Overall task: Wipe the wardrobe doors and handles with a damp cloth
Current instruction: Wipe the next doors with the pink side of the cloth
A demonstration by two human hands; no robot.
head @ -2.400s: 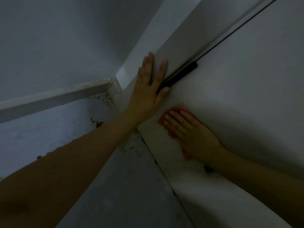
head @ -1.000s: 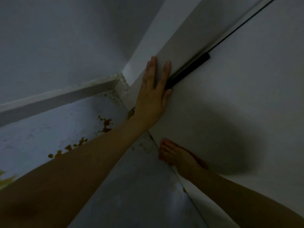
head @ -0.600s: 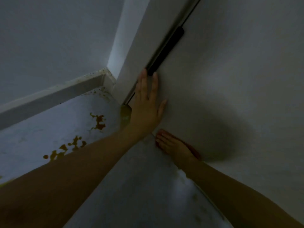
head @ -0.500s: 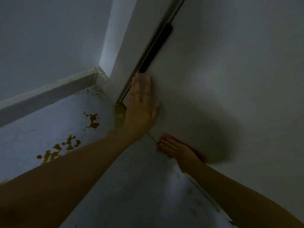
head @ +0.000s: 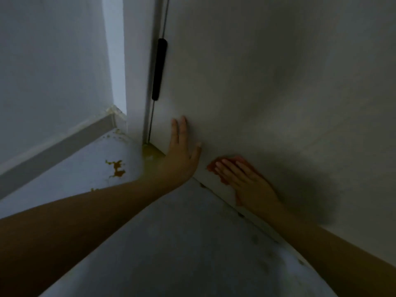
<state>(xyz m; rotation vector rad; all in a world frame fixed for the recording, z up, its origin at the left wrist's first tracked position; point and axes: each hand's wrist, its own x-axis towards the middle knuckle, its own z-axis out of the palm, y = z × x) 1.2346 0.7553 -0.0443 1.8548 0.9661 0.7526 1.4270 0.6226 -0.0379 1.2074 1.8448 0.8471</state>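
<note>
A white wardrobe door [head: 267, 86] fills the right of the view, with a black bar handle [head: 159, 69] along its left edge. My left hand [head: 182, 155] lies flat on the door's lower part, fingers straight, below the handle. To its right my right hand [head: 242, 181] presses a red cloth [head: 216, 166] flat against the door near its bottom edge. Most of the cloth is hidden under the hand.
A grey floor [head: 171, 243] runs below the door, with orange-brown stains [head: 117, 168] near the corner. A white wall [head: 49, 67] and its skirting board [head: 55, 148] stand at the left. A narrow white side panel [head: 137, 71] sits left of the handle.
The view has swung so the door now stands upright. My left hand has slid down off the handle onto the lower door. My right hand with the cloth has moved low, near the bottom edge.
</note>
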